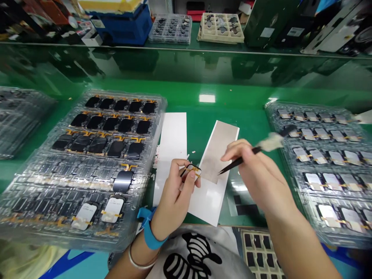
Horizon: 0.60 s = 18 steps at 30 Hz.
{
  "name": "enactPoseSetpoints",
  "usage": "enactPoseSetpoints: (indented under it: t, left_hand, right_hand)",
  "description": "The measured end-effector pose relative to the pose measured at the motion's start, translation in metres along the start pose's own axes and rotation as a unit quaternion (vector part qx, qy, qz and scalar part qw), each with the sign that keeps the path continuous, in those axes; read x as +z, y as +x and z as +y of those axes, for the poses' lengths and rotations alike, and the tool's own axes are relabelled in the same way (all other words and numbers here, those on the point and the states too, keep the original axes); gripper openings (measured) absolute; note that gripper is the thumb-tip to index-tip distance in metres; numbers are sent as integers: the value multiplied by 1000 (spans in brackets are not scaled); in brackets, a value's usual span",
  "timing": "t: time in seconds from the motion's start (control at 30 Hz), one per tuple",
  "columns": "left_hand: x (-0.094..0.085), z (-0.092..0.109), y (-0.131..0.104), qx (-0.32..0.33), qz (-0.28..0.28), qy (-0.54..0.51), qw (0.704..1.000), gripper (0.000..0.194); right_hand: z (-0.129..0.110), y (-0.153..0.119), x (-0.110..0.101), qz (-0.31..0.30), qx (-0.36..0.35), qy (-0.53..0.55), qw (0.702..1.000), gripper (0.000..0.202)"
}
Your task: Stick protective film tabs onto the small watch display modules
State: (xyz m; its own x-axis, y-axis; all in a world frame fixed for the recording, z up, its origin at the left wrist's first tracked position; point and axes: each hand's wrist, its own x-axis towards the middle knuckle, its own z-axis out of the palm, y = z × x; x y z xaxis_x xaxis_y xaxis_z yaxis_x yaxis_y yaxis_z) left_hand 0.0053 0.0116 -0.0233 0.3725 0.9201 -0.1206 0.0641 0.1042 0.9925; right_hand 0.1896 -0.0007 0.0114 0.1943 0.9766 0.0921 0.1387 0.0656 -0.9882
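Note:
My left hand (180, 190) pinches a small display panel (192, 169) with a dark edge and an orange flex cable, holding it above the white sheets. A blue strap circles that wrist. In my right hand (255, 170) is a pair of black tweezers (236, 164) with pale wrapping near the back end. Their tips point left, over a white backing sheet (207, 199) that carries a grey-beige film (221, 145). Another white sheet (173, 143) lies to the left, partly behind my left hand.
Left stands a clear tray (66, 164) with several dark display panels, some white-backed. A clear tray (296, 170) of silver-backed panels is at right. Low down sits a beige tray (247, 252) of dark pieces. A shelf edge (186, 49) crosses behind, bearing boxes and trays.

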Motion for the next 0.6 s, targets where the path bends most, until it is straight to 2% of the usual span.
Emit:
enactPoseSetpoints:
  t: [0.1, 0.17, 0.27, 0.4, 0.6]
  left_hand:
    - [3, 3, -3, 33, -8, 102, 994, 6]
    - [6, 5, -4, 61, -31, 172, 983, 8]
    - [11, 7, -3, 78, -86, 220, 968, 13]
    - [13, 7, 1, 81, -117, 251, 958, 15]
    - [14, 6, 3, 89, -108, 271, 952, 11]
  right_hand:
    - [10, -26, -8, 113, -32, -49, 992, 41]
    - [21, -42, -6, 145, -3, -58, 988, 32]
    - [35, -59, 3, 187, 46, -47, 980, 18]
    - [42, -65, 12, 218, 47, -88, 971, 16]
    - [40, -62, 16, 231, 55, -77, 968, 17]
